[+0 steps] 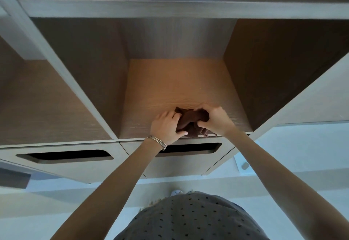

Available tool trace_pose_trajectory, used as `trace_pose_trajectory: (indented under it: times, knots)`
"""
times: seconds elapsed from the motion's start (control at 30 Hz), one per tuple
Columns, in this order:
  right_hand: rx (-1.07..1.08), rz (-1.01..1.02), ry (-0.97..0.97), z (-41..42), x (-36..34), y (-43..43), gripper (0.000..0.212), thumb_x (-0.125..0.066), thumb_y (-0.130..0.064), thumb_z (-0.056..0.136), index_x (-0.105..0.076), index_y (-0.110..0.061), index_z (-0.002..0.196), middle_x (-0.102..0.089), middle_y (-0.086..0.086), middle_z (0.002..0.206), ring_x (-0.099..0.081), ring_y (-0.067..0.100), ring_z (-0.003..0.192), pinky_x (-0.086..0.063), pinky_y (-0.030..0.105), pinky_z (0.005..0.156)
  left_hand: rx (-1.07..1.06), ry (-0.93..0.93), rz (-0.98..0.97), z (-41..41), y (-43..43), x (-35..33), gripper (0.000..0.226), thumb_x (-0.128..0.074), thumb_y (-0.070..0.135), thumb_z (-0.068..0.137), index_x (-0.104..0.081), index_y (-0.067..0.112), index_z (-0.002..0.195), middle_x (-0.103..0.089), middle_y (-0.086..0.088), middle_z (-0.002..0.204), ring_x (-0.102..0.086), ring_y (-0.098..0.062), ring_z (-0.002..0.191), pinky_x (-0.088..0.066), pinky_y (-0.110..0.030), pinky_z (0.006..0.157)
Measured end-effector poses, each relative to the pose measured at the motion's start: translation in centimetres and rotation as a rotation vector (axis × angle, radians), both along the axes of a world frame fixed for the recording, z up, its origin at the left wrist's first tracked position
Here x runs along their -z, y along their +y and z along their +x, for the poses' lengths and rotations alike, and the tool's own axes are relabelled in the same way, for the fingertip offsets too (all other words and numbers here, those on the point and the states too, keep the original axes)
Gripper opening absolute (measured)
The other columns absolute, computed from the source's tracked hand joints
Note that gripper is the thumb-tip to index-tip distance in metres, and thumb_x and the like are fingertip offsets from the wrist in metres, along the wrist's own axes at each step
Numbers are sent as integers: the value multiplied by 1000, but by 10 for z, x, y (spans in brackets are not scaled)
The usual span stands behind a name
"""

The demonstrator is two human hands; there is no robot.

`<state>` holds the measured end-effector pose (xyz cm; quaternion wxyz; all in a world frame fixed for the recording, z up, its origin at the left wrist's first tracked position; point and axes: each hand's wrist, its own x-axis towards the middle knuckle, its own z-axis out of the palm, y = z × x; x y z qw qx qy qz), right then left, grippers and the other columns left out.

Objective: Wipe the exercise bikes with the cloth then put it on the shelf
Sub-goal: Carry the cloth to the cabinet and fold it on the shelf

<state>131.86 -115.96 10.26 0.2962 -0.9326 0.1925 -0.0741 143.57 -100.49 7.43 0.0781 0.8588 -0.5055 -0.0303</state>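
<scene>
A dark brown cloth lies bunched at the front edge of the wooden shelf, in the middle open compartment. My left hand, with thin bangles on the wrist, grips the cloth's left side. My right hand clutches its right side from above. A corner of the cloth hangs slightly over the shelf's front lip. No exercise bike is in view.
Open compartments flank the middle one at left and right. Below the shelf are drawer fronts with dark slot handles. A pale floor shows beneath, with a small object on it at the right.
</scene>
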Motion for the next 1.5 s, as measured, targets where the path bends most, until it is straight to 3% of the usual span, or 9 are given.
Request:
trace_pose_trajectory:
  times: [0.23, 0.37, 0.47, 0.63, 0.77, 0.9, 1.07, 1.27, 1.5]
  knots:
    - [-71, 170, 32, 5, -25, -25, 26, -62, -5, 79, -63, -12, 103, -68, 5, 95, -62, 20, 87, -46, 27, 76, -115, 391, -169, 10, -10, -19, 24, -63, 31, 74, -63, 13, 89, -58, -3, 86, -57, -26, 85, -41, -31, 62]
    - [20, 546, 207, 10, -38, -49, 19, -56, -7, 88, -57, -10, 106, -62, 10, 112, -60, 22, 95, -49, 26, 72, -190, 778, -159, 34, -11, -47, 34, -60, 44, 66, -66, 20, 90, -71, -2, 91, -63, -20, 84, -48, -35, 77]
    - [61, 585, 271, 15, -34, -61, 20, -58, -7, 89, -54, -9, 108, -58, 16, 113, -61, 26, 93, -55, 33, 74, -232, 725, -129, 47, -25, -39, 30, -71, 36, 73, -66, 20, 98, -69, -1, 91, -63, -21, 84, -46, -32, 77]
    - [109, -42, 235, 17, -14, -62, 26, -58, -10, 88, -61, -11, 114, -60, 8, 119, -60, 23, 101, -48, 34, 89, -304, 282, -40, 44, -38, -13, 49, -64, 30, 84, -49, 16, 128, -52, -7, 129, -51, -27, 116, -45, -39, 95]
    - [-67, -68, 141, 8, -5, -50, 24, -66, -17, 85, -64, -17, 109, -58, 2, 118, -63, 19, 87, -51, 38, 86, 9, 178, -176, 34, -25, -4, 31, -64, 26, 84, -62, 21, 114, -53, 1, 130, -45, -20, 123, -41, -42, 100]
    - [-215, -105, 220, -1, 15, -42, 33, -69, -23, 82, -64, -19, 115, -56, 0, 124, -54, 17, 111, -47, 38, 95, 166, 168, -100, 37, -6, 17, 41, -63, 26, 86, -57, 20, 126, -45, -1, 143, -31, -17, 138, -22, -40, 115]
    - [-205, -166, 190, 2, 10, -59, 31, -66, -18, 85, -66, -20, 115, -56, -2, 130, -54, 17, 117, -43, 26, 96, 280, -174, -32, 33, 1, 28, 54, -73, 28, 77, -56, 17, 126, -56, -6, 133, -50, -22, 125, -24, -55, 105]
    - [-226, -173, 214, -4, 9, -54, 33, -68, -24, 82, -66, -16, 114, -53, -3, 133, -58, 13, 101, -44, 26, 91, 182, 134, -112, 37, -8, 15, 41, -49, 31, 94, -46, 23, 134, -39, 3, 145, -27, -10, 139, 6, -37, 115]
    - [-42, -133, -120, -7, -9, -53, 6, -69, -18, 82, -69, -15, 87, -69, -1, 96, -67, 19, 81, -55, 41, 74, 102, 354, -403, 36, -3, -7, 31, -62, 18, 87, -63, 16, 117, -60, 0, 124, -50, -3, 116, -9, -36, 117]
